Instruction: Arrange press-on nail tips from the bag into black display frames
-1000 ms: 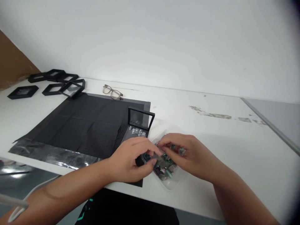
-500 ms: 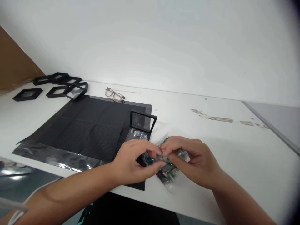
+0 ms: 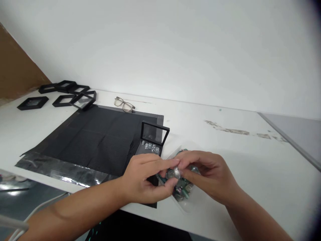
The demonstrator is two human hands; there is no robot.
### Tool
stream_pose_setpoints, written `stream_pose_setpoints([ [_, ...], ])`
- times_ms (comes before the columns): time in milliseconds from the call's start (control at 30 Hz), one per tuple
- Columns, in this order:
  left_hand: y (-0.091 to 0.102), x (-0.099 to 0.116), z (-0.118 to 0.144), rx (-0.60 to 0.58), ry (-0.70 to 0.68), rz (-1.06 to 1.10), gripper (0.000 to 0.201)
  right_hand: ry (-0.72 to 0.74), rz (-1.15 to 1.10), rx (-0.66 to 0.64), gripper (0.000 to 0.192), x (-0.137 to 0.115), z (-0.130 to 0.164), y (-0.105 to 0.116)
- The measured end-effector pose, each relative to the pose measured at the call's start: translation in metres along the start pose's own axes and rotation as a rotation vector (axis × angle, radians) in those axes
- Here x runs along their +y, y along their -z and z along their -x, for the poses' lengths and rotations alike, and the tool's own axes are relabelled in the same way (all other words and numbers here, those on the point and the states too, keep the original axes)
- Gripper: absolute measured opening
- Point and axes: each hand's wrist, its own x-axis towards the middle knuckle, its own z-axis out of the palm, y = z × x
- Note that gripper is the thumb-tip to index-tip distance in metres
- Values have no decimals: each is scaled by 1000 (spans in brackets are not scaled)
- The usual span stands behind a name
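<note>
My left hand point(image 3: 145, 177) and my right hand point(image 3: 208, 175) meet over a clear plastic bag point(image 3: 184, 194) of small green and silver parts near the table's front edge. Between the fingertips of both hands sits a small shiny round part point(image 3: 176, 173). Just behind the hands stands a small black display case point(image 3: 152, 139), lid raised, with several small silver pieces in its base. The case rests on the right edge of a black mat point(image 3: 92, 137).
Several flat black frame cases point(image 3: 67, 92) lie at the far left of the white table point(image 3: 250, 157). A pair of glasses point(image 3: 124, 104) lies behind the mat. A brown board point(image 3: 15, 73) leans at the left. A grey panel point(image 3: 296, 130) sits at the right.
Both hands have drawn together and lifted a small shiny part from the bag, now pinched between the fingertips. The view has shifted slightly.
</note>
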Motion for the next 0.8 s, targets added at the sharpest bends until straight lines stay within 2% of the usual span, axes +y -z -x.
stream_pose_setpoints([
  [133, 0, -1, 1, -7, -3, 70, 39, 21, -55, -6, 13, -2, -1, -2],
  [267, 1, -3, 2, -38, 17, 111, 30, 100, 3, 17, 15, -3, -4, -5],
  [367, 2, -6, 2, -34, -19, 96, 29, 140, 75, 43, 16, -4, -5, -6],
  [500, 5, -7, 1, -7, -64, 27, 27, 141, 206, 95, 11, -5, -4, -6],
  [633, 12, -5, -1, 25, -130, -27, 20, 155, 379, 89, 9, -4, -1, -2],
  [800, 21, 0, -4, 147, -170, -62, 14, 197, 665, 92, 11, 2, 2, 9],
])
